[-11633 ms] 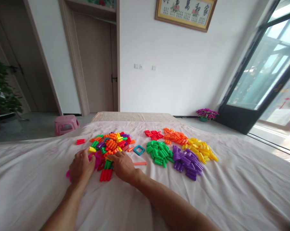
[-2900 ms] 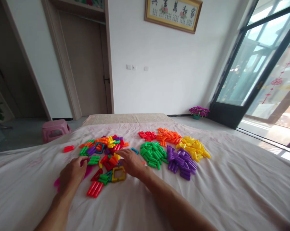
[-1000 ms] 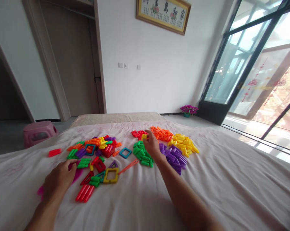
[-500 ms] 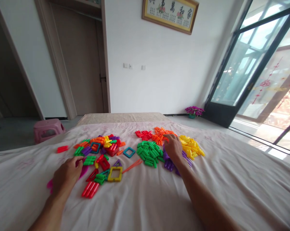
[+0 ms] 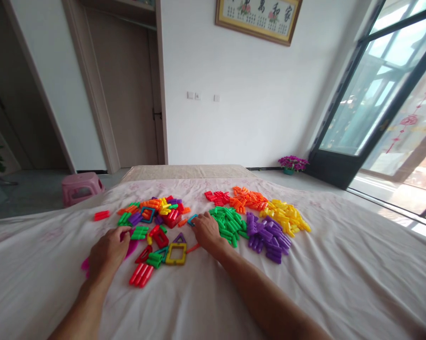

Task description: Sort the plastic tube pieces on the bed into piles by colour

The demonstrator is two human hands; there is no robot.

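My left hand (image 5: 108, 250) is closed, its fingertips at the left end of a green building block (image 5: 140, 233) made of joined tubes. Under and beside that hand lies a magenta piece (image 5: 131, 247), mostly covered. My right hand (image 5: 207, 231) has its fingers bent downward and slightly apart at the teal square frame (image 5: 191, 220), which it partly hides. Between the hands lie a yellow square frame (image 5: 176, 254), a purple triangle (image 5: 179, 238), a red square frame (image 5: 160, 238) and a red block (image 5: 141, 275). The green pile (image 5: 230, 224) is just right of my right hand.
Sorted piles stand on the right: red (image 5: 218, 197), orange (image 5: 247, 199), yellow (image 5: 287, 217) and purple (image 5: 267, 236). A mixed heap (image 5: 172, 217) lies at the left. A wrinkled pale cloth (image 5: 213, 302) covers the surface. A pink stool (image 5: 81, 189) stands beyond the left edge.
My right hand has moved left from the orange and purple piles to the teal square frame, uncovering the purple pile. My left hand stays by the green block. The view has shifted slightly.
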